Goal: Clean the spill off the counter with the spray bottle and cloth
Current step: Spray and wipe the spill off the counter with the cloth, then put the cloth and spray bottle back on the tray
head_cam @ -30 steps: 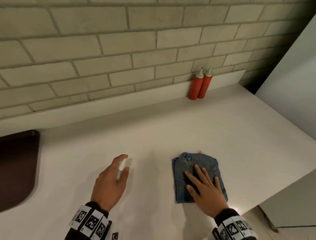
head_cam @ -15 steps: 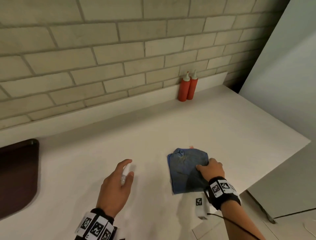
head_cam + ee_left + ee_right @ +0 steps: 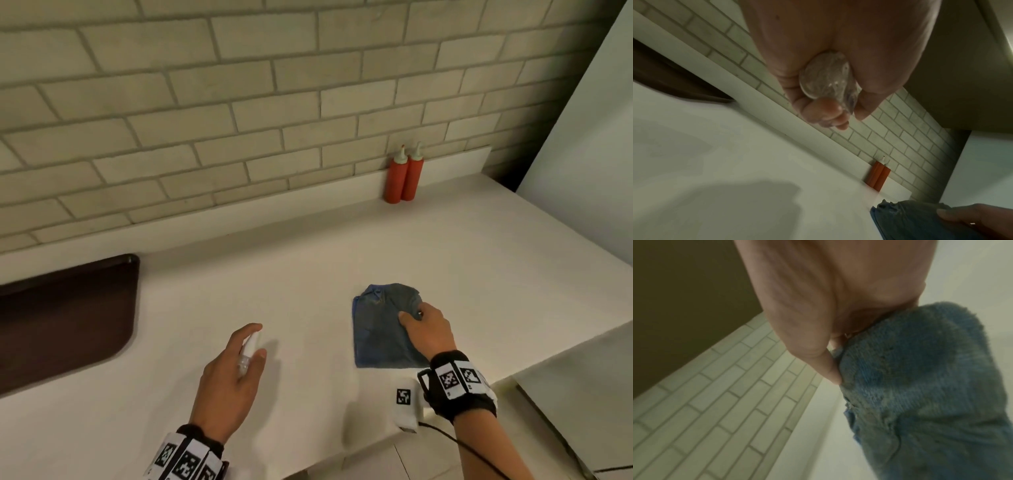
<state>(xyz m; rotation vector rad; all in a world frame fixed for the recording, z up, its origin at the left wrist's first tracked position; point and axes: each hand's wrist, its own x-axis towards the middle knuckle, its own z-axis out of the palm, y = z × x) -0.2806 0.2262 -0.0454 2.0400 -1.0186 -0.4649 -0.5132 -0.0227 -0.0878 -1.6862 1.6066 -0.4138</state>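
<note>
counter (image 3: 308, 267) | left hand (image 3: 229, 380) grips spray bottle (image 3: 248, 349) | right hand (image 3: 430, 330) pinches cloth (image 3: 380, 325)

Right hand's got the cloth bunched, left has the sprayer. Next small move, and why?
Probably lift the blue cloth a little to check the counter under it. The right hand pinches its bunched edge, the left hand holds the spray bottle idle, and no spill shows on the bare surface.

The cloth (image 3: 920, 386) is nubby blue terry, fuzzy and matt. The spray bottle (image 3: 826, 78) is clear, glossy plastic with a white top. The desk (image 3: 308, 267) is smooth, matt white. The wall (image 3: 239, 102) is matt brick with rough joints.
</note>
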